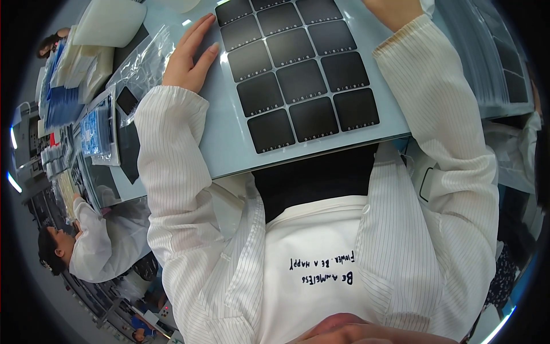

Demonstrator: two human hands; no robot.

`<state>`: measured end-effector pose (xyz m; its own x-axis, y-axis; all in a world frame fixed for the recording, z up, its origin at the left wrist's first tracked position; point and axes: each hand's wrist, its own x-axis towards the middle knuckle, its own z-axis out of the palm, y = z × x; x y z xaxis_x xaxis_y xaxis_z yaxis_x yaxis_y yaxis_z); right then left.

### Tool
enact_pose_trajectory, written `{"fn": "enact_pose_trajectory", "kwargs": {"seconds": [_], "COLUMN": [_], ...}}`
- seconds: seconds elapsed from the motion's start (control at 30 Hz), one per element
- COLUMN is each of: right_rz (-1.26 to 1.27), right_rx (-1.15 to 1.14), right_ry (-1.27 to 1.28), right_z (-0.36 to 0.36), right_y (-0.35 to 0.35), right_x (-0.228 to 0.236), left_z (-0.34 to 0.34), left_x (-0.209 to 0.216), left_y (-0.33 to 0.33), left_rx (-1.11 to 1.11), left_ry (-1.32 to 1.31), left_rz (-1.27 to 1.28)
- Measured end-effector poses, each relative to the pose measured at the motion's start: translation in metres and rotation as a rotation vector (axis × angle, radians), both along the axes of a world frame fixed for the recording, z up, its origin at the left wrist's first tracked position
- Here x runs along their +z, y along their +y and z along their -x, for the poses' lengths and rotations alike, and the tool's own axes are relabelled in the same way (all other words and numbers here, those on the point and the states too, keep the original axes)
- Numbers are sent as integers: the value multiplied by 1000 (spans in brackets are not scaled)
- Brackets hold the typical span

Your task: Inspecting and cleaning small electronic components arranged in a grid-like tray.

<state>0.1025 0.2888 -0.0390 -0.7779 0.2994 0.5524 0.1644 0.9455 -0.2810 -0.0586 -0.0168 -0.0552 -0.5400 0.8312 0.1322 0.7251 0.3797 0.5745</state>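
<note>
Black panels [301,79] in rows, left hand [182,66] beside them, grip unclosed, right hand [395,12] cropped, grip unclear

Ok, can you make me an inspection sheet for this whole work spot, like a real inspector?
Surface: pale blue, glossy tabletop.
Job's things: dark rounded-corner rectangular panels in three columns, running to the picture's top edge.
Clutter: crinkled clear plastic bag at left; stacked translucent sheets at right.
Hands: left hand beside the panels, fingers spread from thumb; right hand mostly cut off.
Cables: none clearly seen.
Surroundings: person in a white coat at left.
</note>
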Motion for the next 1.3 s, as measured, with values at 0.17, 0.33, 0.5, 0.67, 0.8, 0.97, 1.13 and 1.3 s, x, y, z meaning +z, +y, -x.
{"fn": "enact_pose_trajectory", "kwargs": {"seconds": [0.17,0.33,0.5,0.67,0.8,0.97,1.13,1.3], "right_rz": [332,184,176,356,212,253,212,126], "right_rx": [677,610,723,431,686,468,670,484], "right_ry": [-22,-95,16,-107,-48,-122,-109,-18], "right_z": [-33,-14,-22,-1,-19,-6,-19,1], "right_y": [-86,-73,-107,-69,-115,-96,-124,-88], "right_x": [10,-11,-16,-20,-16,12,-15,-15], "left_z": [-1,-1,-1,-6,2,-7,0,-1], "left_x": [0,1,3,7,1,7,1,2], "left_y": [-2,3,0,7,-2,1,-2,3], "left_rx": [-6,-32,-58,-46,-83,-9,-68,-8], "left_ry": [43,-12,8,-2,55,17,43,24], "left_rz": [-15,-43,-38,-27,-42,-8,-35,-21]}}
